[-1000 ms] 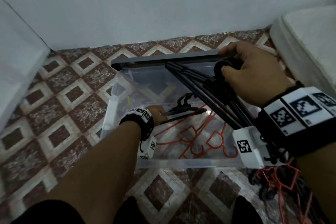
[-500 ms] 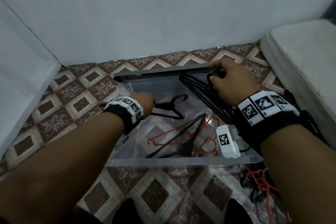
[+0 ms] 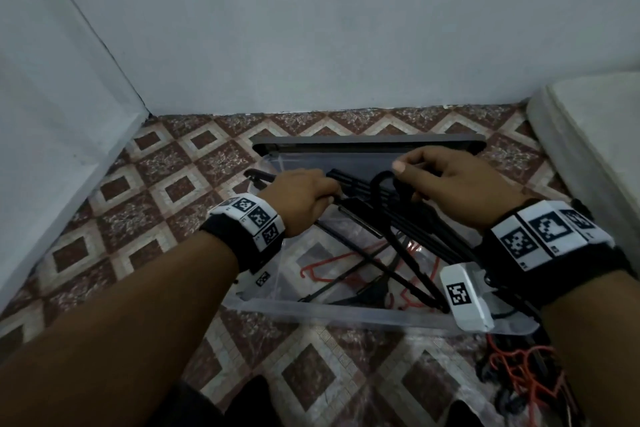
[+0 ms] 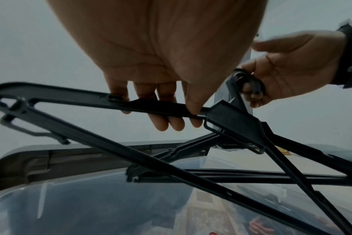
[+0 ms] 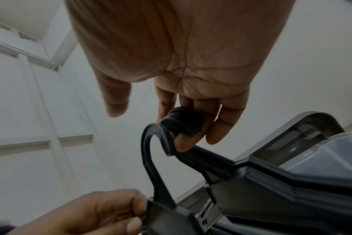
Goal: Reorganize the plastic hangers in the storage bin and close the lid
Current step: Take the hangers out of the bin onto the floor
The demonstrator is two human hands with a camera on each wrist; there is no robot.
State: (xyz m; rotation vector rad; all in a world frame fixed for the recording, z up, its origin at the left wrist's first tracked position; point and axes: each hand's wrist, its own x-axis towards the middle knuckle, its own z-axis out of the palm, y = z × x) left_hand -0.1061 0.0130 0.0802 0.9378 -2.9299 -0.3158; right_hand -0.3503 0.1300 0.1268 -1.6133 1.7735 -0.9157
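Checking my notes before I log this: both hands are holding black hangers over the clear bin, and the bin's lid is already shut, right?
Not quite. The lid is open, standing behind the clear bin, as the head view shows. The left hand and right hand do hold black hangers.

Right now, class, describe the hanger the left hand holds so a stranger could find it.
Start at the clear storage bin on the tiled floor. Above its far side, the left hand grips a black hanger by one arm. Unlike the orange hangers lying in the bin, it is lifted.
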